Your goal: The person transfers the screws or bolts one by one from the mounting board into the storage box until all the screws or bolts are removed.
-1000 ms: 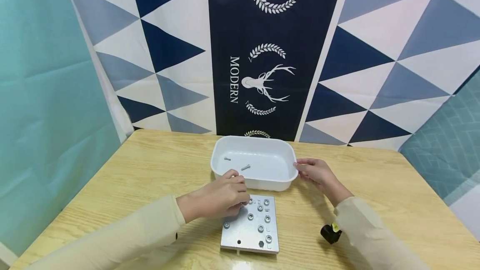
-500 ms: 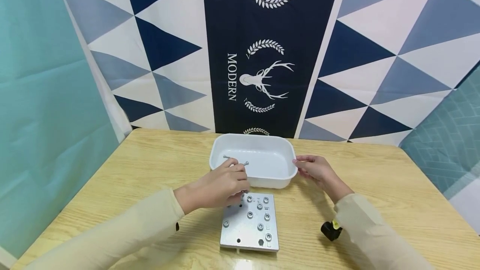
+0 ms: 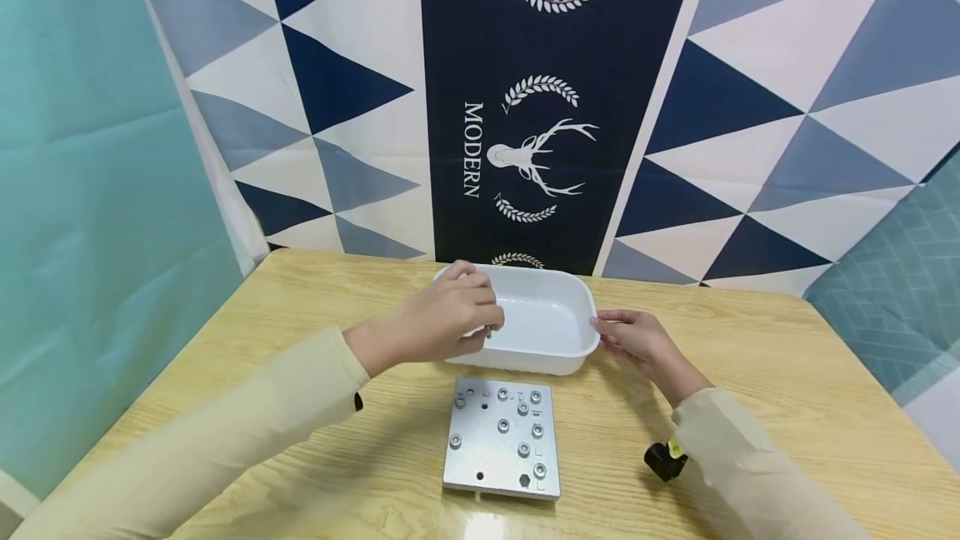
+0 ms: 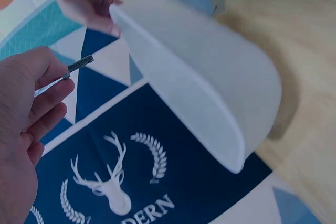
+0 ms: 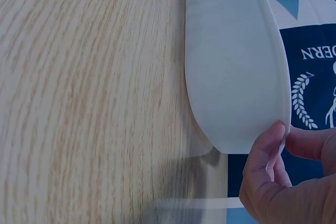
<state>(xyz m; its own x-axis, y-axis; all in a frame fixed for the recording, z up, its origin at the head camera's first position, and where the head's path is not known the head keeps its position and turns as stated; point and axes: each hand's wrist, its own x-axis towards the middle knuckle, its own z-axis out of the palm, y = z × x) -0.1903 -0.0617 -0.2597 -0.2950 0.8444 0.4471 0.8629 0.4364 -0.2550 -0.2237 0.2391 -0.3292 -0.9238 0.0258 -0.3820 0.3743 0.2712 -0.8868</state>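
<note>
My left hand (image 3: 450, 315) is raised over the near left part of a white plastic tub (image 3: 536, 363). Between its thumb and index finger it pinches a small metal screw (image 4: 80, 63), threaded end pointing outward in the left wrist view. At the tub's right end my right hand (image 3: 637, 344) grips the rim between thumb and fingers. In front of the tub lies a silver metal plate (image 3: 491, 450) with several socket-head screws set in it and a few open holes. The left hand hides the tub's left part and any screws there.
Everything stands on a light wood-grain table (image 3: 360, 457). Beside the right sleeve is a black object with a yellow part (image 3: 665, 461). A patterned cloth (image 3: 517, 107) hangs behind the table's back edge, close to the tub.
My left hand has moved up and away from the plate's far left corner to above the tub, uncovering that corner. The right hand keeps its grip on the rim.
</note>
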